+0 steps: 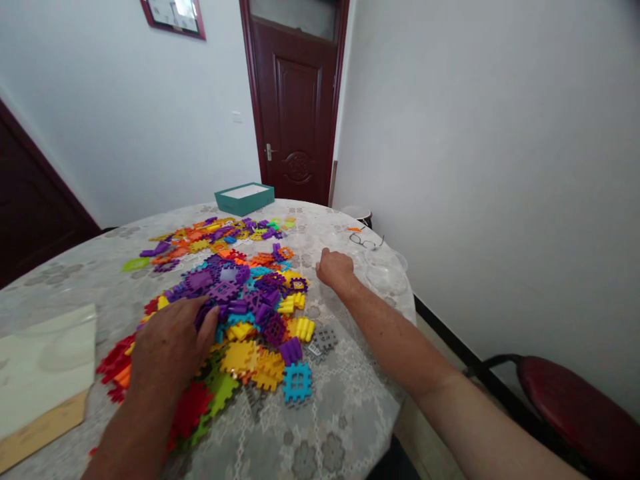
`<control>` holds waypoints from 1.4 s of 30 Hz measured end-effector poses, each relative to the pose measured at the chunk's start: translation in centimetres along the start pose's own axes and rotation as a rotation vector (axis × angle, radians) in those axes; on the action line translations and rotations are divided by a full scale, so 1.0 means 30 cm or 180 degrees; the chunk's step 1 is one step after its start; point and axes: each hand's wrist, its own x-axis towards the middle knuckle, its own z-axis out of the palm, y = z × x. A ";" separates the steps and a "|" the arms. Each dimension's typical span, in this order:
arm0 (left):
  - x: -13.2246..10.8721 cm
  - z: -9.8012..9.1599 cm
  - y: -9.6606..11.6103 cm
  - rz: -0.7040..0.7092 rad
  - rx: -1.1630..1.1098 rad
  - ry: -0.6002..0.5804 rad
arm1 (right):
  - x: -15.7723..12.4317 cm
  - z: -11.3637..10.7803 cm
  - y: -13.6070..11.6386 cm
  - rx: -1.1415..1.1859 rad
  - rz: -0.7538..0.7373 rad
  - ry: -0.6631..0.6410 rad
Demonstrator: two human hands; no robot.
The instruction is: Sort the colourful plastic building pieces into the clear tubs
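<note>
My left hand (173,340) rests at the near left of a heap of interlocking plastic building blocks (223,290). Its thumb and fingers close around a purple block at the heap's edge, with part of the fingertips hidden. To the right of the heap, my right hand (336,268) is held closed over the tablecloth. Whatever it may hold is hidden by the fingers. Yellow blocks (240,359), a turquoise window block (297,383) and a red block (193,407) lie on the near side. Grey blocks (325,339) sit at the right.
A second heap of blocks (200,245) lies farther back on the round table, before a green box (245,200). Eyeglasses (365,241) lie at the right edge. Pale sheets (47,367) are at the left. A red chair (575,407) stands right.
</note>
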 end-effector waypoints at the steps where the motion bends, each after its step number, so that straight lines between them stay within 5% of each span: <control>1: 0.001 -0.001 -0.001 0.0015 0.0027 -0.0006 | 0.004 0.003 0.001 0.0031 0.0006 0.0007; 16: 0.005 0.008 -0.008 0.0112 0.0135 0.0132 | 0.030 0.008 0.010 0.0157 0.0121 0.0031; 20: 0.002 0.004 -0.002 0.0022 0.0045 0.0032 | -0.037 -0.014 -0.004 0.0104 0.0112 0.0593; 23: -0.003 0.008 -0.004 -0.0030 -0.0069 0.0040 | -0.101 -0.021 -0.043 0.0221 -0.0378 0.0870; 27: -0.011 0.008 -0.005 -0.0068 -0.0134 0.0032 | -0.136 0.004 -0.134 0.0647 -0.1596 0.0519; 32: -0.013 0.001 0.002 -0.0075 -0.0197 0.0044 | -0.019 0.055 -0.264 0.0928 -0.1950 0.0295; 42: -0.016 -0.007 0.005 -0.0071 -0.0329 0.0077 | 0.332 0.172 -0.418 0.0676 -0.1206 -0.0172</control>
